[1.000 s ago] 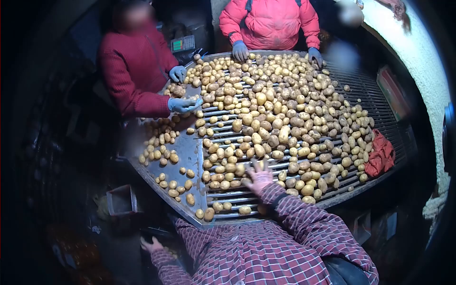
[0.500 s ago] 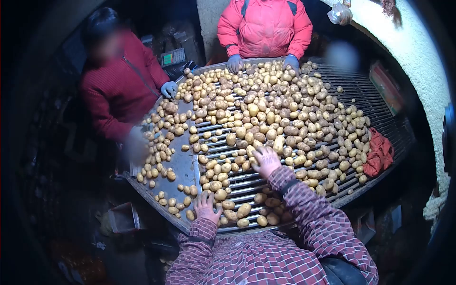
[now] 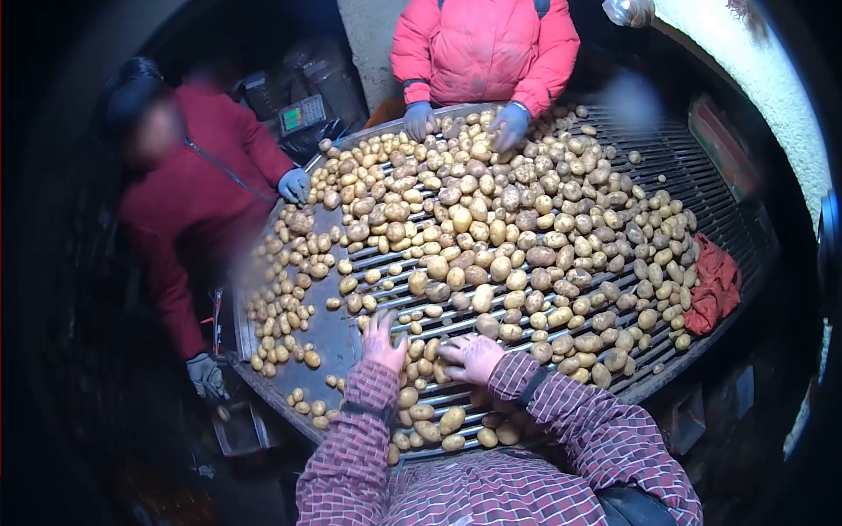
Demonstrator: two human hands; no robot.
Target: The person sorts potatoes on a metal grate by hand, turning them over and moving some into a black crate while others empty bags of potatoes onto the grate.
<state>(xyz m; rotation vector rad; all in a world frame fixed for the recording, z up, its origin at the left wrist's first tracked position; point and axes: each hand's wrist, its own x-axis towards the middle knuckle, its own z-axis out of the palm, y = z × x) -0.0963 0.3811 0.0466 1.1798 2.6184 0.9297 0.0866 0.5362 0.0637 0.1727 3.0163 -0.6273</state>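
Observation:
Many potatoes [image 3: 540, 256] cover a slatted metal table [image 3: 693, 167]. My left hand [image 3: 383, 343] lies at the near left part of the slats, fingers spread and pointing away from me, beside small potatoes. Just to its right, my right hand [image 3: 476, 357] reaches leftward over the slats with its fingers apart, touching or close above several potatoes. Whether a potato is under its fingertips is hidden. Larger potatoes [image 3: 453, 419] lie between my forearms near the front edge.
A co-worker in a red jacket [image 3: 491, 53] has gloved hands on the far potatoes. Another person [image 3: 206, 167] stands left, one gloved hand at the table and one low above a box [image 3: 241, 430]. A red cloth [image 3: 713, 285] lies at the right edge.
My right hand has moved left and nearer to me; my left hand has moved forward. The left co-worker's lower hand has dropped beside the table, with a potato below it. The view has shifted.

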